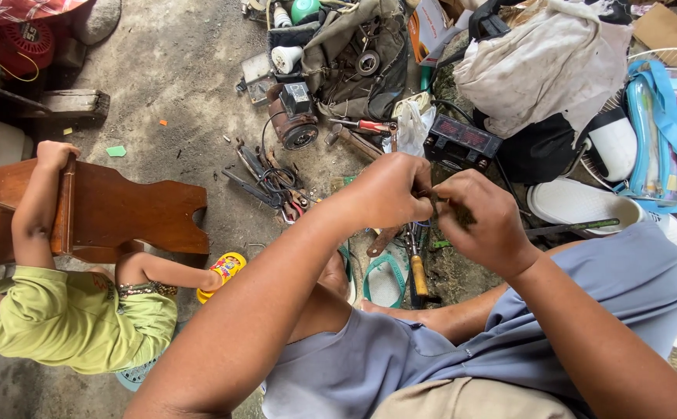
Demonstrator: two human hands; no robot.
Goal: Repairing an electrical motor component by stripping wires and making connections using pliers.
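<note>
Both hands meet mid-frame, left hand [389, 190] just left of the right hand [484, 221], touching around a small part [441, 203]. Right under them on the ground sits a screwdriver [417, 268]. Above, a motor [294, 124] with a tool bag [358, 54] behind it. Upper right is a cloth bundle [544, 62]. Far left, a wooden chair [125, 209] with another person [67, 310] below it, gripping it.

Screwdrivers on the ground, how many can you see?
2. One screwdriver with a red handle lies by the green tool bag. One with a yellow handle lies just below the left hand and right hand. More may hide in the clutter.
</note>
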